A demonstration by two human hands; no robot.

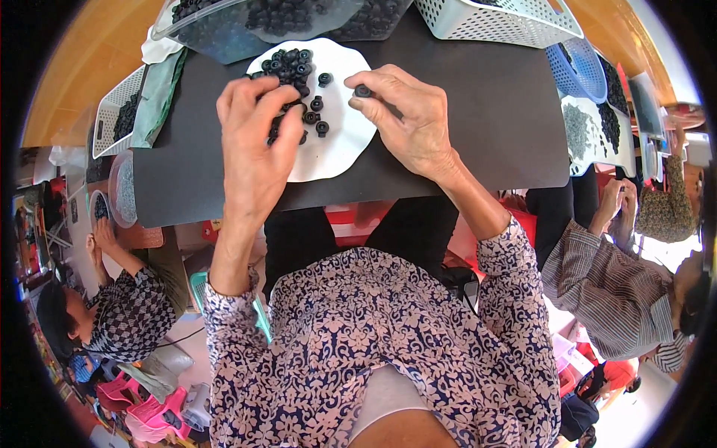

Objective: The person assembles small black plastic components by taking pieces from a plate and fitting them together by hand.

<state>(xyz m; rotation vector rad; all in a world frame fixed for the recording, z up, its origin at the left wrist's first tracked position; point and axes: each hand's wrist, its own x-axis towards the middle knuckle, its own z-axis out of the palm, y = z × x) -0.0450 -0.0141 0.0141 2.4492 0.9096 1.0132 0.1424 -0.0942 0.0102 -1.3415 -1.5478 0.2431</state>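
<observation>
Hands palm-down over white plate [345, 142]: left hand [255, 142] clutching black rings [291, 66], right hand [407, 112] pinching one.

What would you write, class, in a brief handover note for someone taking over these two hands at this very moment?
Left hand: over the white round plate, fingers closed among the small black ring-shaped parts.
Right hand: pinching one small black part at its fingertips, above the plate's right side.
Plate sits on the dark grey mat.
Done: a few loose rings lie apart from the pile.
Left: most of the pile, heaped at the plate's far edge.
</observation>
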